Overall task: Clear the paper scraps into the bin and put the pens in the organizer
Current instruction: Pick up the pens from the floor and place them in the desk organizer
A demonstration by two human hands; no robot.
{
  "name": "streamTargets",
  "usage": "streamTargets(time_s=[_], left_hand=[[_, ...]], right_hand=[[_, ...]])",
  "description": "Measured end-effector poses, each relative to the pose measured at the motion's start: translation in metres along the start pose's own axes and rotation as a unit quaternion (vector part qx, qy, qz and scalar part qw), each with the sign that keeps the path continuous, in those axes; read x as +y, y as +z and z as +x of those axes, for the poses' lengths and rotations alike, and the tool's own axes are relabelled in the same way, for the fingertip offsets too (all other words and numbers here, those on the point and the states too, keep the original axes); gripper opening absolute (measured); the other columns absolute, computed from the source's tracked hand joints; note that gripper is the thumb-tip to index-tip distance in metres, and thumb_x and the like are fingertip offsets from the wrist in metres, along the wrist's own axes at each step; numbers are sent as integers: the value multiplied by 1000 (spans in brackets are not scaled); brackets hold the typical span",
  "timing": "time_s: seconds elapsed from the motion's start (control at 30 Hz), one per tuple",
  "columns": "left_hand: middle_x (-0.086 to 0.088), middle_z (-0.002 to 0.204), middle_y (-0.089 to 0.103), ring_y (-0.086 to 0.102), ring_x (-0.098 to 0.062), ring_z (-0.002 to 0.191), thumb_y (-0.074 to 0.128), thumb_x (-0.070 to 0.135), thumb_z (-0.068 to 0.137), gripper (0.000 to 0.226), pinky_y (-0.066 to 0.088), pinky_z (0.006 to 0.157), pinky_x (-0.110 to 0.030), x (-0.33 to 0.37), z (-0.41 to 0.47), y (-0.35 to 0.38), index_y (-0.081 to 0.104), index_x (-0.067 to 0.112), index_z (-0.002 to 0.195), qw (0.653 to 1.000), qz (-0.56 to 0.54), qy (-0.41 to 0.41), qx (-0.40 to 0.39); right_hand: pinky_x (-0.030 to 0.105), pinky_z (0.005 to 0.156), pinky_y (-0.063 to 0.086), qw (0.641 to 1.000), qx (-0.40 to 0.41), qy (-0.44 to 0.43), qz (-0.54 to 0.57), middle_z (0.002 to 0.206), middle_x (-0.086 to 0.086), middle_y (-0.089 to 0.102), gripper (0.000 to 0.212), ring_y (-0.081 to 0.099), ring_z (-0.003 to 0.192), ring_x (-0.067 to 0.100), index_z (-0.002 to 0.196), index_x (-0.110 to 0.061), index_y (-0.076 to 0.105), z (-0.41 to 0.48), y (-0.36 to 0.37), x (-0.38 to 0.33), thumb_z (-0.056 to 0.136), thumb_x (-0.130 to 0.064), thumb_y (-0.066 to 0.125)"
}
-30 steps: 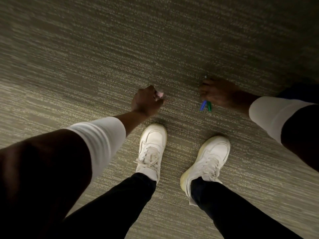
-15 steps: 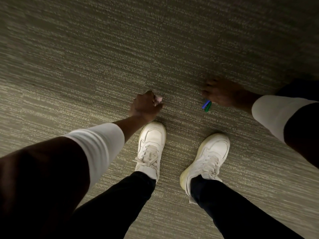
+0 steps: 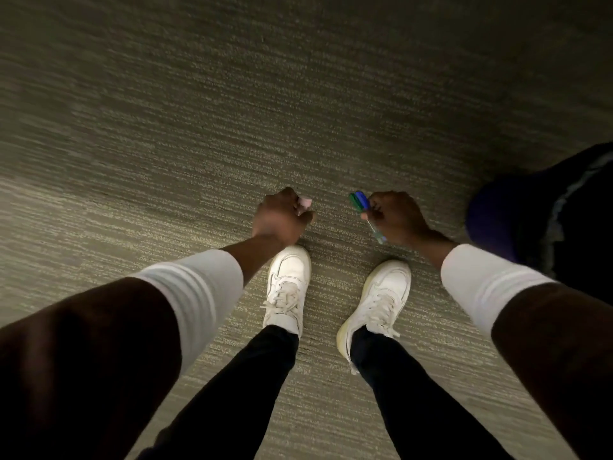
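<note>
Where fingers close, pens (image 3: 364, 212) in right hand (image 3: 396, 218).

Rough, looped carpet (image 3: 166, 127) covers the floor, matt throughout; the shoes (image 3: 289, 277) look like smooth white leather with cloth laces; the pens (image 3: 360, 200) are glossy plastic; the sleeves (image 3: 199, 290) are soft white cloth
</note>
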State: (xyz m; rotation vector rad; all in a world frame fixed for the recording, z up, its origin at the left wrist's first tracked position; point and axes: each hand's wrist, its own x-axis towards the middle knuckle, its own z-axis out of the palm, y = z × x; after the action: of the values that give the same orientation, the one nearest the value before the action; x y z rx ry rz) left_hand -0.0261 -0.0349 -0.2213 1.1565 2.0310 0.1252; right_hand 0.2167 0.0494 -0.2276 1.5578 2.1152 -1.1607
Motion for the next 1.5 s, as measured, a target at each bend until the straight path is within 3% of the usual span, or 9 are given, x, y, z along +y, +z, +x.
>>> streamTargets(time_s=[0.17,0.27,0.5,0.6,0.7,0.93,1.17,1.33,1.5], left_hand=[[6,79,72,74,-20,79,83,49,82,32,47,66,-22,46,-41,-47,61,27,85,1000,6,13,-2],[3,72,68,72,-23,75,84,47,82,38,48,64,-26,77,-73,-80,51,29,75,1000,-15,3,-10],[-6,82,76,73,-28,81,84,48,81,35,60,72,-37,146,-149,-144,59,23,81,999,-32,-12,-10],[-4,82,76,73,-27,80,83,49,83,34,50,65,-29,167,-171,-166,56,28,84,999,-35,-4,-12],[-5,84,77,73,-29,84,83,47,83,31,58,72,-36,185,-187,-187,66,21,86,997,-64,-20,-26],[1,77,78,68,-13,67,83,44,84,26,44,58,-23,228,-217,-248,70,21,83,996,-93,9,-2],[12,71,68,65,-8,68,84,42,83,26,42,63,-24,264,-255,-319,62,29,81,995,-82,48,3],[17,66,65,62,6,65,83,45,83,27,47,58,-22,289,-278,-359,60,35,76,991,-61,118,-2],[8,82,76,72,-12,78,82,42,85,26,61,76,-36,315,-291,-398,74,21,97,985,-51,166,-10]], right_hand=[[29,66,42,987,75,80,116,82,1,71,17,67,76,24,82,-21,64,-60,-40,-43,90,-32,75],[32,71,51,968,126,116,184,87,3,77,12,68,76,20,89,-15,72,-102,-69,-69,88,-25,79],[10,60,43,952,172,112,225,66,-14,65,6,60,59,-10,90,-10,79,-195,-145,-117,86,-7,79],[27,70,51,952,175,125,219,84,-6,76,5,70,77,9,91,-9,78,-224,-175,-131,88,-6,76],[32,80,57,950,186,116,220,101,0,82,2,76,91,19,90,-7,77,-243,-197,-147,88,-7,76],[43,77,59,941,196,140,240,89,9,79,18,75,82,28,90,-10,76,-279,-249,-183,90,-27,78],[29,66,43,938,228,131,224,74,-4,69,23,67,74,19,81,-14,71,-325,-307,-228,88,-34,79],[33,68,54,934,249,117,230,72,-10,70,25,66,69,11,80,-21,72,-356,-349,-260,85,-43,82],[41,67,65,915,284,118,261,71,-8,73,21,72,69,8,82,-24,74,-380,-381,-287,83,-42,84]])
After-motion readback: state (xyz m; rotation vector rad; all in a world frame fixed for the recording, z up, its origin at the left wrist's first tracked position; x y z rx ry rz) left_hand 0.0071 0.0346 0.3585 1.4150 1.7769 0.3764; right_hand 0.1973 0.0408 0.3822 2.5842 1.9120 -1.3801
